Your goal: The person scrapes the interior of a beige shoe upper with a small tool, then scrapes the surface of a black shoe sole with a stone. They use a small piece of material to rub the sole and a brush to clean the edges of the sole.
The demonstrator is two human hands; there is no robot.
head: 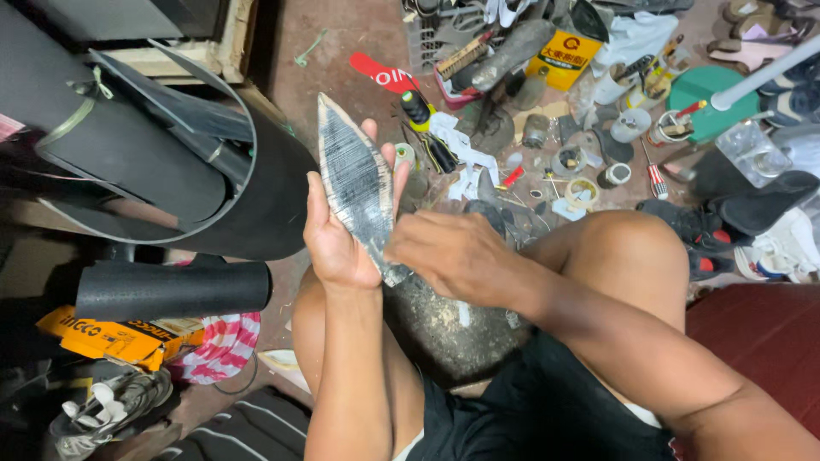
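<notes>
Even, fairly bright light from above, dim shadowed left edge, sharp centre, slight wide-angle stretching at corners.

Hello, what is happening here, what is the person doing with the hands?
A person sits on the floor and holds a pointed shoe sole upright in the left hand. The right hand is closed at the sole's lower end, but what its fingers pinch is hidden. Black rubber rolls lie on the left. Tape rolls, a brush and shoes lie scattered on the floor ahead.
</notes>
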